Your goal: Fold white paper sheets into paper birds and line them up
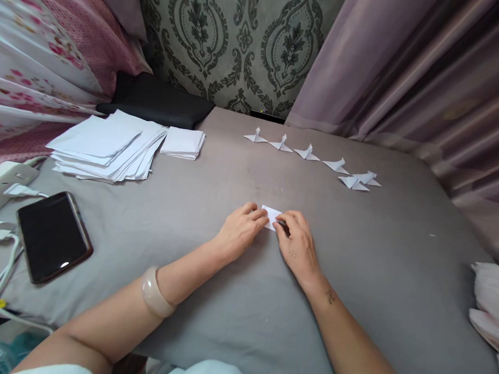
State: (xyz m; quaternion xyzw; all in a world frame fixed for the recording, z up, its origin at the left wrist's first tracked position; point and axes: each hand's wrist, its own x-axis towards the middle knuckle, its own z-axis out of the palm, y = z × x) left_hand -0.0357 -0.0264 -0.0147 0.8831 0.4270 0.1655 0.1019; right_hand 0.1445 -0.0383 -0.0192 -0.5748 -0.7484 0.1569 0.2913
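A small folded piece of white paper (272, 216) lies on the grey cloth surface (216, 197) between my two hands. My left hand (243, 230) presses its fingertips on the paper's left edge. On the right side, my right hand (297, 240) pinches the paper's edge between thumb and fingers. Beyond my hands, several folded white paper birds (309, 152) stand in a slanting row toward the back right. Two of the birds at the right end (353, 183) sit close together. My fingers cover parts of the paper.
Stacked white paper sheets (107, 144) lie at the back left, beside a smaller stack (183, 142). A phone (53, 236) rests at the left near a power strip (8, 184) and white cables (4, 276). Behind is a black cushion-like object (158, 99); a curtain (380, 66) hangs at the right.
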